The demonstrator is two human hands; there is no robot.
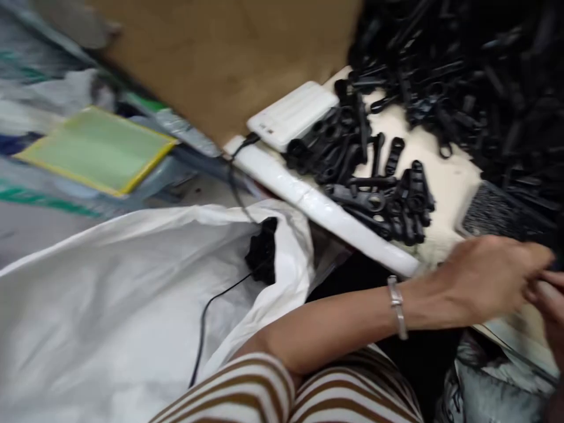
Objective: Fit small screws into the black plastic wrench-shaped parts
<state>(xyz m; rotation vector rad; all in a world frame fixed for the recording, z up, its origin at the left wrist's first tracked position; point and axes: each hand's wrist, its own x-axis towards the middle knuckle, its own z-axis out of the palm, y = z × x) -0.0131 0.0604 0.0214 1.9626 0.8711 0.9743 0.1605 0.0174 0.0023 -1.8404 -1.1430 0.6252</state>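
My left hand [489,282], with a silver bracelet [396,305] at its wrist, reaches to the right side of the view with its fingers curled closed. Its fingertips meet my right hand [550,302], which is cut off by the right edge, its visible fingers bent in a pinch. Whatever lies between the two hands is hidden and blurred. Just beyond them is a dark speckled pad [497,214]. A smaller group of black parts with ring-shaped ends [379,197] lies on the pale tabletop [445,182], left of the hands.
A large heap of similar black parts [462,88] covers the back right. A white flat device [293,114] with a black cable [231,176] sits by the table's white-wrapped edge [326,211]. A white sack [110,311] gapes at left. Behind it lies a yellow-edged green sheet [99,150].
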